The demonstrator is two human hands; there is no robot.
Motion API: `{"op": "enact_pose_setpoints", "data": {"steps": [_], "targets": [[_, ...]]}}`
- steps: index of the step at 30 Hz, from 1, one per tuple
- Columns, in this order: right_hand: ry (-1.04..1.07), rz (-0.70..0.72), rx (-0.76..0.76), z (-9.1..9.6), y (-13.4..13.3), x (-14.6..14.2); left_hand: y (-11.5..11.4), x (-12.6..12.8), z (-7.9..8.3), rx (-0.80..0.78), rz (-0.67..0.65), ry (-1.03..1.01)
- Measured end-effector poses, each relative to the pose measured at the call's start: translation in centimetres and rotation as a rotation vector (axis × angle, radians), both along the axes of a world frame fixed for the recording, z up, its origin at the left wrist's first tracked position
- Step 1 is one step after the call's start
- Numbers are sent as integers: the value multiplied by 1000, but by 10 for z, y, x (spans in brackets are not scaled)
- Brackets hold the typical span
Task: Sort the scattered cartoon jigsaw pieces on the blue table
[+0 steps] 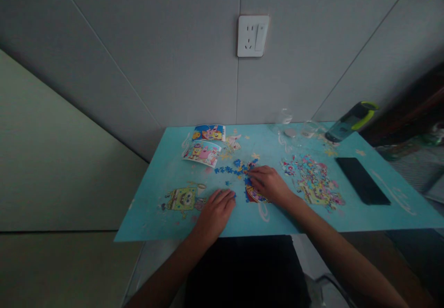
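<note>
My left hand (218,206) rests low over the light-blue table, its fingers bent together with a small blue puzzle piece (235,195) at the fingertips. To the right, my right hand (267,182) reaches over a partly joined jigsaw puzzle (251,194) and covers some of it. Its thumb and fingers pinch at a puzzle piece among the blue and yellow loose pieces (227,170), which lie in a loose row beyond the hands. What exactly sits between those fingertips is mostly hidden.
Two picture cards (203,153) lie at the back left. Right of my right hand spreads a heap of mixed puzzle pieces (314,176). Farther right are a dark phone-like slab (362,181) and a bottle (350,122). Clear containers (285,117) stand near the wall.
</note>
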State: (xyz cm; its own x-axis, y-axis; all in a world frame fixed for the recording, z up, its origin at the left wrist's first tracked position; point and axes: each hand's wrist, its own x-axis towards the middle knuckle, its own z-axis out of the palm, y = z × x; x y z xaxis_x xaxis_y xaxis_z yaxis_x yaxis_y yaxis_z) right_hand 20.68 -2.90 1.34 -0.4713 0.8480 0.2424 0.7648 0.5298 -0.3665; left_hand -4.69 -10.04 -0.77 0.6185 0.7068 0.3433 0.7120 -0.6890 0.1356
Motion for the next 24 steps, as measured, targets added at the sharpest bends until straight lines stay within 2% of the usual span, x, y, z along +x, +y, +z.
{"op": "enact_pose_setpoints", "data": {"steps": [5, 8, 11, 24], "targets": [[20, -68, -32, -3, -37, 51, -1, -3, -6, -34, -1, -37], [-11, -74, -63, -2, -52, 67, 0, -2, -8, -38, 1, -62], [-12, -96, -99, 1, -56, 68, 2, 0, -7, -23, 8, -90], [28, -151, -186, 0, -39, 62, 0, -3, -5, -41, -6, -88]]}}
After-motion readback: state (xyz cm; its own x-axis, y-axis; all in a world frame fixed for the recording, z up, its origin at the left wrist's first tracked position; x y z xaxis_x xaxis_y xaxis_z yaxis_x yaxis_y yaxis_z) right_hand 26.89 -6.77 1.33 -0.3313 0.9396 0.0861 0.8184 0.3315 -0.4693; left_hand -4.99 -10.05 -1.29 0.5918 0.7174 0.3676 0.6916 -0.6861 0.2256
